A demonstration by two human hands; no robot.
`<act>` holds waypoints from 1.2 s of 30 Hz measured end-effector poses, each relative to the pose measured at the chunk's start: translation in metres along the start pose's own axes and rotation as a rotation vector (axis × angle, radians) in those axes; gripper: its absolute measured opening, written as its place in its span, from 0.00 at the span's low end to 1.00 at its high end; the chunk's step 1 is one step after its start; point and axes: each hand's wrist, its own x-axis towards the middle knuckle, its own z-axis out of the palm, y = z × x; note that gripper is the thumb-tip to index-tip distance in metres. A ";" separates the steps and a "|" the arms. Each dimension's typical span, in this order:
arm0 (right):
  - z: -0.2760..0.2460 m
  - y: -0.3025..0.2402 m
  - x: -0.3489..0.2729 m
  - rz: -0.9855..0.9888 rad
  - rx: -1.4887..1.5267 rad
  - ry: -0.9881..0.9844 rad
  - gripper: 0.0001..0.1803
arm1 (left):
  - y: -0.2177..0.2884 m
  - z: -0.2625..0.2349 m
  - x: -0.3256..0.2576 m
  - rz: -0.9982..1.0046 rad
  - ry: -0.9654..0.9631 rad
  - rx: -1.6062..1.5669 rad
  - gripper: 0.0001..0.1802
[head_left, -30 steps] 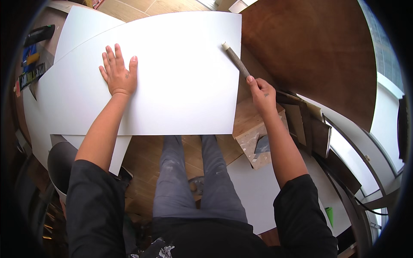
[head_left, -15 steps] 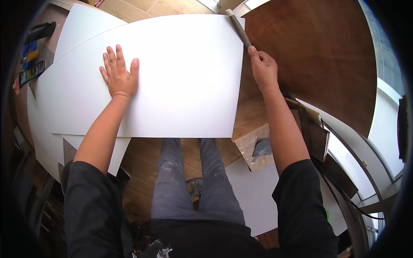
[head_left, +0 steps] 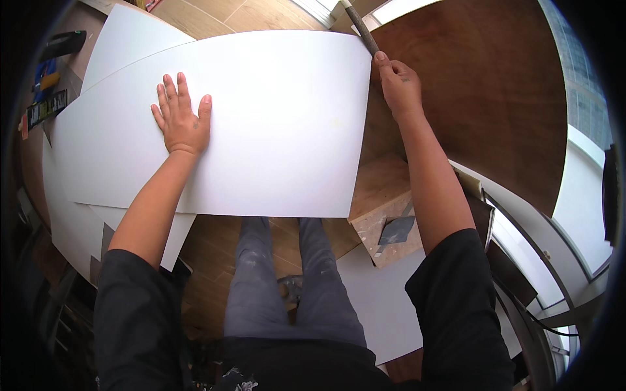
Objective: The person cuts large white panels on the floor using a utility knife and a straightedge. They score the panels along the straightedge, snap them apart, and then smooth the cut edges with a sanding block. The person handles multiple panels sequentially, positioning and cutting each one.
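A large white sheet (head_left: 274, 130) fills the middle of the view, its near edge above my legs. My left hand (head_left: 179, 120) lies flat on its left part, fingers spread. At the far right corner, my right hand (head_left: 398, 85) grips a narrow grey-brown stick (head_left: 360, 27) with a pale end; the stick points away from me and slants along the sheet's right edge. Whether it touches that edge is hard to tell. Another white sheet (head_left: 130, 42) shows from under the large one at the far left.
A big brown board (head_left: 482, 98) stands to the right. Below it is a wooden box (head_left: 385, 228) with a grey patch. Tools, one a black-handled piece (head_left: 64, 44), lie at the left edge. A pale panel (head_left: 385, 306) is low on the right, near my legs.
My right hand and the stick have shifted away from me, so the stick now reaches farther past the sheet's far corner. My left hand stays flat in the same spot on the sheet.
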 end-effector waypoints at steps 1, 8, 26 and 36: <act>-0.001 0.006 -0.008 -0.011 -0.030 -0.005 0.29 | -0.002 -0.001 -0.002 -0.004 -0.007 -0.001 0.43; -0.017 0.060 -0.055 0.060 -0.032 -0.023 0.28 | -0.002 -0.001 -0.001 -0.005 -0.030 -0.005 0.44; 0.001 0.004 0.011 0.001 0.078 -0.022 0.28 | -0.003 0.001 -0.001 0.009 -0.037 0.015 0.44; 0.005 0.013 0.029 0.090 0.163 -0.021 0.27 | -0.001 0.000 0.001 0.002 -0.037 -0.013 0.44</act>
